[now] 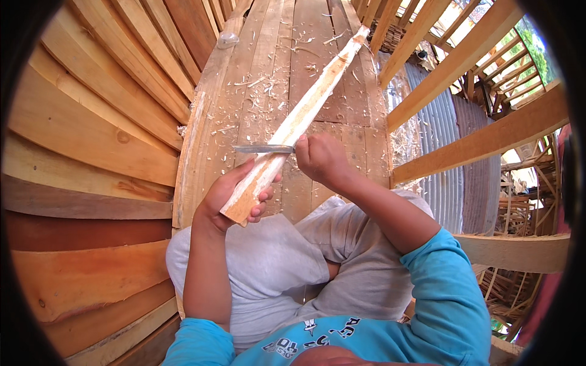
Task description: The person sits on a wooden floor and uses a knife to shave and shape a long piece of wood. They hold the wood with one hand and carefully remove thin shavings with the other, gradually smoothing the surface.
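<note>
A long, pale piece of wood [299, 119] slants from my lap up to the far right, with brown patches along its whittled faces. My left hand [229, 195] is closed around its near end, thumb on one side and fingertips on the other. In my right fist [320, 160] is a knife, its handle hidden by the fingers. The knife's blade [262, 148] points left and lies across the wood, just beyond my left thumb. The wood's far tip reaches the right edge of the plank floor.
Curled shavings are scattered over the plank floor [256, 91]. Wooden slats [91, 137] line the left side, and a slatted railing [482, 143] runs along the right. Beyond the railing are corrugated metal sheets [436, 134]. A small clear bag-like object [227, 40] sits at the far left.
</note>
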`<control>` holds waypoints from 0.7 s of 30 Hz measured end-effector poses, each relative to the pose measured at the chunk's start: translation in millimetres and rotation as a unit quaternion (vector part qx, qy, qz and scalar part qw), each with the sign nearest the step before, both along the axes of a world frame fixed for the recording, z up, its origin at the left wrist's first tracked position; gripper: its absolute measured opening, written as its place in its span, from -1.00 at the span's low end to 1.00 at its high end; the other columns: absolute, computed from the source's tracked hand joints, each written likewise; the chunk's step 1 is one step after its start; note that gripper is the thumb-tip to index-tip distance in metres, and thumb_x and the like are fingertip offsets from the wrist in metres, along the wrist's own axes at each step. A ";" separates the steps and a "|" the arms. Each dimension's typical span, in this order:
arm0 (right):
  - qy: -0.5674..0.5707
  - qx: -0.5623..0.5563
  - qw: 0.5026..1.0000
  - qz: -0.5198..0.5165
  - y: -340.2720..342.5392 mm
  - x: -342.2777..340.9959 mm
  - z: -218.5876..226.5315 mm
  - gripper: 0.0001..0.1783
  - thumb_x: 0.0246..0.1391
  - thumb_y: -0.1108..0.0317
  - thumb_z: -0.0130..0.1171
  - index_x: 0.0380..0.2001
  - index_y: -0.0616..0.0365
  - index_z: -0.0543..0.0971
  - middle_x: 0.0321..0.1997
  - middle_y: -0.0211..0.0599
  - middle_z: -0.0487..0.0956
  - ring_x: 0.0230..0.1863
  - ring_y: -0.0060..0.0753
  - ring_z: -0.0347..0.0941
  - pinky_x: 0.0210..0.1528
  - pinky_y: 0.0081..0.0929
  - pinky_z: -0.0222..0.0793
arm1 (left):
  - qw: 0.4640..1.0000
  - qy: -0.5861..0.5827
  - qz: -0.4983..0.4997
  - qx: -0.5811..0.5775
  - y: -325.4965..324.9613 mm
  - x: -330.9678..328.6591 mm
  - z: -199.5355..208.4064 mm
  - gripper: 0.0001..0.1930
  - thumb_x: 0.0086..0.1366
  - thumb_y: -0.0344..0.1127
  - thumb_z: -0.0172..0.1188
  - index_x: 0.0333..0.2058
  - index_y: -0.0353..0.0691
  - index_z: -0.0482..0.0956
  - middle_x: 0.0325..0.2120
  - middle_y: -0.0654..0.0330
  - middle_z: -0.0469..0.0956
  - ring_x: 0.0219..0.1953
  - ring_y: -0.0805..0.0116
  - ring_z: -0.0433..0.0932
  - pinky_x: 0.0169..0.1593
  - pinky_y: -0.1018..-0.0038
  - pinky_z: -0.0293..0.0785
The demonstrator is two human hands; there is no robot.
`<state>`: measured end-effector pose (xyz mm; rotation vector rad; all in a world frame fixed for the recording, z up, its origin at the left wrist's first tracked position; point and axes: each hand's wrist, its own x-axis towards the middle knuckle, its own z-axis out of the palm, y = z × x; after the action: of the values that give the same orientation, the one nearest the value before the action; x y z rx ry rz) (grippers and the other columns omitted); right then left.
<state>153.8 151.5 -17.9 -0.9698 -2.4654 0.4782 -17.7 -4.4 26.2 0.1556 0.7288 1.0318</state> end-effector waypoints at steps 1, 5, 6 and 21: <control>-0.014 0.001 1.000 -0.008 0.3 -0.9 -0.9 -0.49 0.17 0.17 -0.14 -0.73 0.21 0.57 -0.68 0.08 0.52 -0.63 0.17 0.47 -0.50 0.03 0.40 | 1.000 -0.003 0.001 -0.007 -0.7 0.1 -1.0 -0.41 0.50 0.11 -0.32 0.03 -0.40 0.32 -0.57 0.23 0.38 -0.74 0.46 0.37 -0.73 0.60 0.30; -0.032 -0.004 0.999 -0.007 4.4 -1.0 -6.8 -0.46 0.16 0.15 -0.16 -0.78 0.21 0.55 -0.72 0.04 0.50 -0.66 0.15 0.47 -0.52 -0.02 0.42 | 1.000 -0.015 0.011 -0.012 -1.8 1.3 -6.1 -0.43 0.50 0.09 -0.30 0.03 -0.40 0.32 -0.58 0.23 0.38 -0.75 0.46 0.37 -0.74 0.61 0.29; -0.025 -0.003 1.000 -0.011 3.5 -2.5 -5.1 -0.46 0.16 0.17 -0.16 -0.78 0.21 0.53 -0.73 0.06 0.47 -0.67 0.16 0.45 -0.51 -0.01 0.41 | 1.000 -0.016 0.002 -0.001 -2.6 -1.3 -8.2 -0.41 0.49 0.11 -0.27 0.04 -0.40 0.32 -0.56 0.24 0.38 -0.73 0.46 0.38 -0.70 0.60 0.32; -0.052 -0.153 0.947 -0.278 158.7 64.1 -34.1 -0.43 0.25 0.12 -0.28 -0.20 0.37 0.62 -0.09 0.34 0.56 0.02 0.32 0.48 0.16 0.01 0.32 | 0.999 0.028 -0.038 0.010 4.3 30.3 -10.4 -0.38 0.49 0.17 -0.26 0.06 -0.37 0.34 -0.55 0.17 0.40 -0.67 0.36 0.46 -0.66 0.47 0.42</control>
<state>217.9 310.1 -52.0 -1.7823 -2.0944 0.6304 12.6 -0.1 15.8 0.2287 0.7576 0.9656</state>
